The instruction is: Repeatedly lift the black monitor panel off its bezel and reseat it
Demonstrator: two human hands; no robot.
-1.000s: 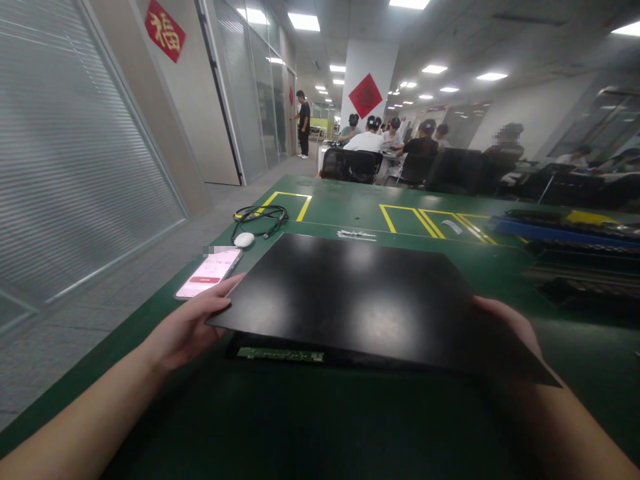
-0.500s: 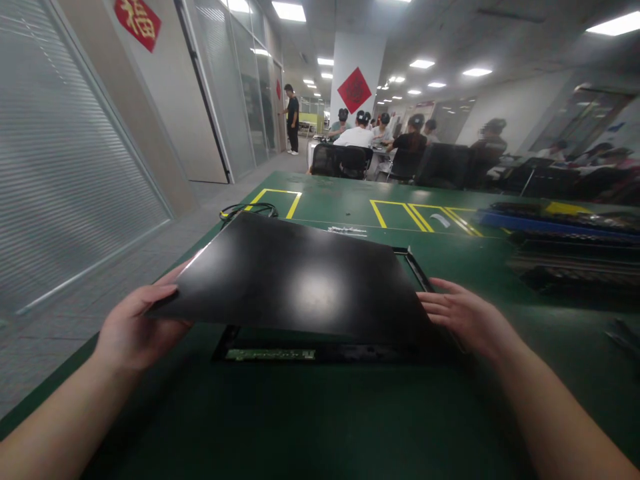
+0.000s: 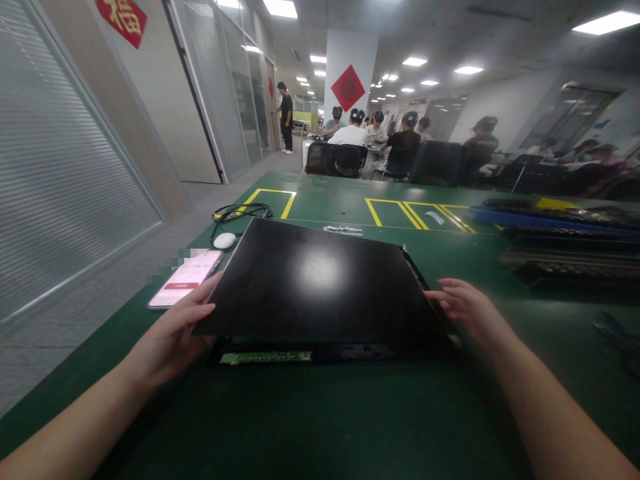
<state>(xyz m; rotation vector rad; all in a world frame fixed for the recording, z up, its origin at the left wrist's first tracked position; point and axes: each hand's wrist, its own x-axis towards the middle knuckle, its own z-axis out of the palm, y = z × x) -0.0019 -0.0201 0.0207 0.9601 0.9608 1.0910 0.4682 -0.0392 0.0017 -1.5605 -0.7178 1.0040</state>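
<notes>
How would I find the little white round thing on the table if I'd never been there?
Start at the big green table and the black panel that the left hand grips by its edge. Just beyond that hand lies a phone with a lit pink screen. Past the phone sits the white mouse, below a loop of black cable; it is the only small, white, rounded thing there.

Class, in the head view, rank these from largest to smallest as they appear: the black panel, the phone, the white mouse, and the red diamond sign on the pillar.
1. Black panel, by far the largest.
2. Phone.
3. Red diamond sign; it hangs far off, so its true size may be larger.
4. White mouse, smallest.
</notes>
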